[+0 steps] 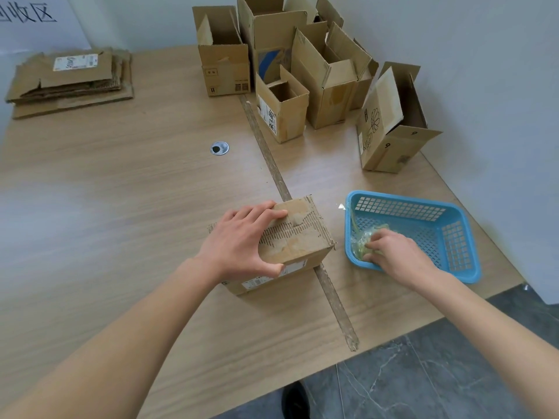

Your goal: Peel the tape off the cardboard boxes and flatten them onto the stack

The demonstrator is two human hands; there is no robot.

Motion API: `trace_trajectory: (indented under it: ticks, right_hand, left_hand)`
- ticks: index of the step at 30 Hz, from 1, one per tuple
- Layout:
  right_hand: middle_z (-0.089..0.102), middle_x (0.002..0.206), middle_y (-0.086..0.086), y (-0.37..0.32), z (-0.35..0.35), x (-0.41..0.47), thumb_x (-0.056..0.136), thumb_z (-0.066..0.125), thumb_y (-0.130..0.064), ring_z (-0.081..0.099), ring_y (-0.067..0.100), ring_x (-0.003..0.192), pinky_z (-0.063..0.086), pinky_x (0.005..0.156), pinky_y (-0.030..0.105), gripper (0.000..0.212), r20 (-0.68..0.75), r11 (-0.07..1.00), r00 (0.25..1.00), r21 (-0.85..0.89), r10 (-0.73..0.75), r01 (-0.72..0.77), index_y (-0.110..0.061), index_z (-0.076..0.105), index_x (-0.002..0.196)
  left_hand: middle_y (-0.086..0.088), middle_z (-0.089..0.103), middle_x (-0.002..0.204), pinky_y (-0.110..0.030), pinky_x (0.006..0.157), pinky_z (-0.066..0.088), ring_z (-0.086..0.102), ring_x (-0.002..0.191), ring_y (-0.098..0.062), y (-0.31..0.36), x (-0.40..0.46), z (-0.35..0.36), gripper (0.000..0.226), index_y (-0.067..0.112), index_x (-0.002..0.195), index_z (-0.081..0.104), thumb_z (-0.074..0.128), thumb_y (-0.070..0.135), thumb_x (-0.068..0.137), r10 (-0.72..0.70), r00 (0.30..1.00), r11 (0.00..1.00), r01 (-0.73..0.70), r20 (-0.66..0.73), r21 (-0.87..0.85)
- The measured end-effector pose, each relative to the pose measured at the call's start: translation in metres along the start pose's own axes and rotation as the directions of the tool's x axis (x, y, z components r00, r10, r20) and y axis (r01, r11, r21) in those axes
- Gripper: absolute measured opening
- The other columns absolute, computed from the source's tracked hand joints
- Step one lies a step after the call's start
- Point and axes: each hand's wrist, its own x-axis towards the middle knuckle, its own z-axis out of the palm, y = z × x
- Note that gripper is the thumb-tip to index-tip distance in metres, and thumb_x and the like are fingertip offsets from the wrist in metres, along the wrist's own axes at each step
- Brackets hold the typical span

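Near the front table edge, left hand (242, 241) gripping the small closed brown cardboard box (290, 237); right hand (393, 252) pinching crumpled clear tape (364, 238) inside the blue plastic basket (459, 237). Best shaken free fully (sticky stuff), box kept steady for flattening.

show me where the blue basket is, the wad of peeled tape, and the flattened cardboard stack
blue basket (462, 269): head view, on its near right rim.
wad of peeled tape (361, 241): head view, on the crumpled clear mass left of the right hand's fingers.
flattened cardboard stack (75, 77): head view, on the top sheet.
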Motion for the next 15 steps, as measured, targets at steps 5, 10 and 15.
trace_trajectory:
  ticks: [5,10,15]
  right_hand:
    - [0.045,0.121,-0.006,-0.006,-0.001,-0.01,0.103,0.056,-0.036,0.043,0.017,0.11,0.037,0.061,0.032,0.025,-0.084,0.973,0.99,-0.21,-0.114,0.094,-0.029,0.072,0.121]
    - [0.06,0.129,0.006,-0.009,-0.004,-0.011,0.069,0.093,-0.021,0.059,0.027,0.104,0.042,0.054,0.035,0.041,-0.201,0.938,0.961,-0.325,-0.191,0.118,-0.026,0.08,0.108]
    - [0.063,0.127,-0.002,-0.025,-0.016,-0.013,0.085,0.081,-0.023,0.066,0.022,0.1,0.052,0.058,0.035,0.033,-0.416,0.972,0.879,-0.103,-0.235,0.211,-0.026,0.074,0.117]
  left_hand:
    - [0.013,0.026,0.161,-0.033,0.115,0.021,0.03,0.144,-0.012,0.0,-0.001,0.0,0.101,0.04,0.152,0.027,0.063,0.075,0.064,0.005,1.0,1.0,-0.005,-0.002,-0.005]
    - [0.014,0.025,0.161,-0.032,0.115,0.021,0.028,0.144,-0.01,0.001,-0.002,-0.001,0.1,0.041,0.152,0.026,0.062,0.075,0.065,0.007,1.0,1.0,-0.007,-0.001,0.006]
    - [0.014,0.025,0.162,-0.033,0.116,0.022,0.028,0.145,-0.011,0.0,-0.001,0.0,0.1,0.041,0.152,0.026,0.062,0.075,0.065,0.004,1.0,1.0,-0.004,0.001,0.008]
